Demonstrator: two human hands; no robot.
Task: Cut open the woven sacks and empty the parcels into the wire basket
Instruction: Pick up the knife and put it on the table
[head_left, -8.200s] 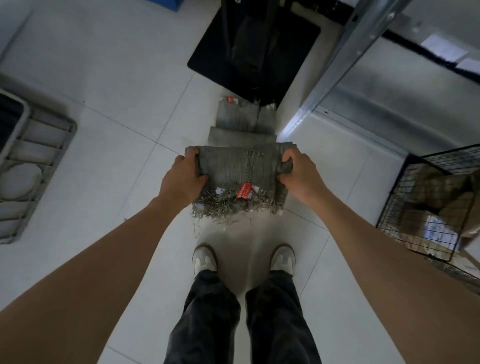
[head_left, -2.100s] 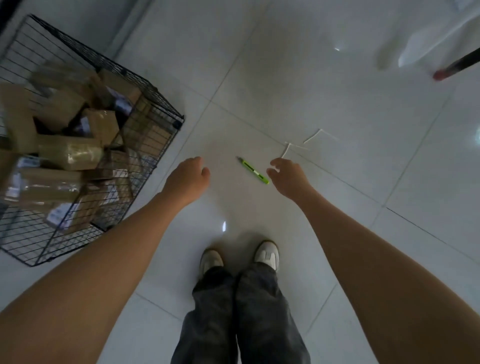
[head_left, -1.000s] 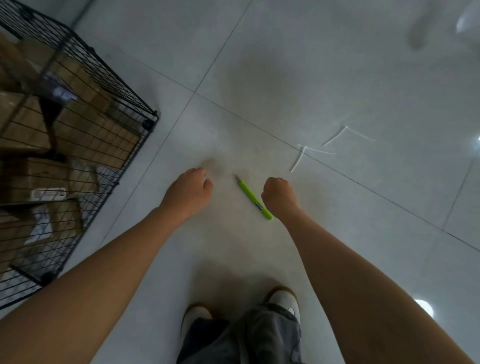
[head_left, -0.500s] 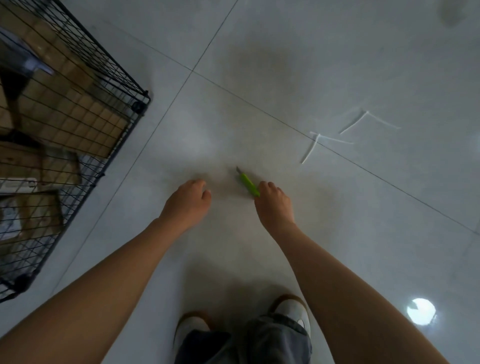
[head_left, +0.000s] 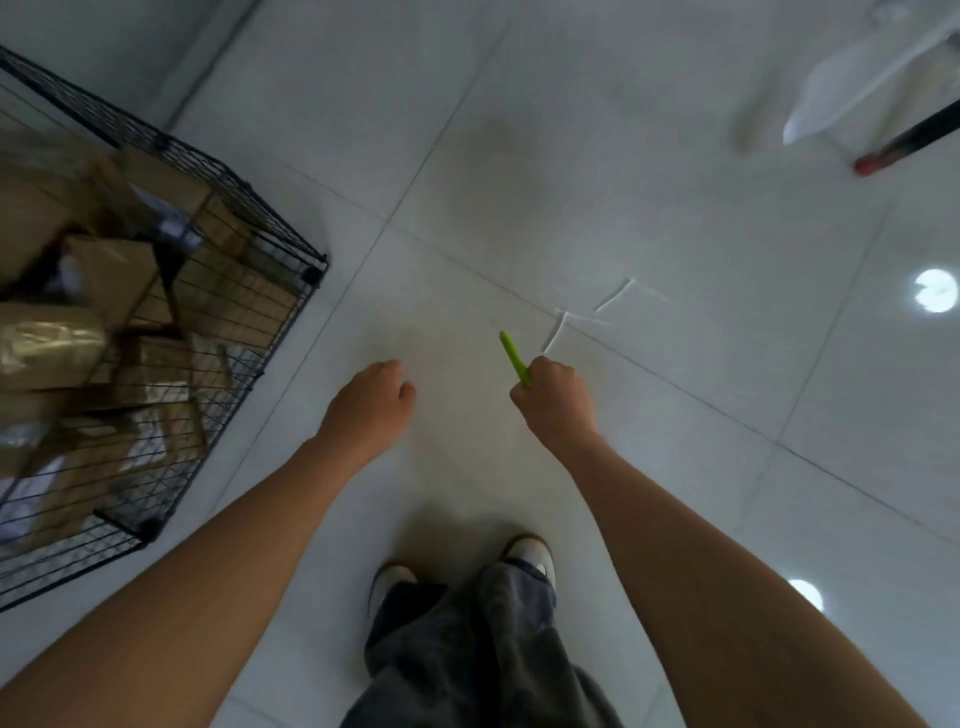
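Standing on pale floor tiles (head_left: 675, 208), a person shows 2 white shoes (head_left: 530, 553) and dark trousers (head_left: 467, 649) at the near edge. Both bare forearms reach forward, with the hands apart. The left hand (head_left: 371, 400) has loosely curled fingers and holds nothing. The right hand (head_left: 553, 395) is fisted round the near end of a green cutter (head_left: 513, 356), whose far end sticks out past the knuckles; whether a blade is out cannot be told. On the left a black wire basket (head_left: 244, 306) stands on the floor, packed with brown parcels (head_left: 109, 270), some of them taped. Just beyond the right hand, 2 thin white strips (head_left: 558, 330) lie on the tiles beside a grout line. At the far right are a blurred white shape (head_left: 841, 88) and a dark rod (head_left: 914, 140) with a red tip.
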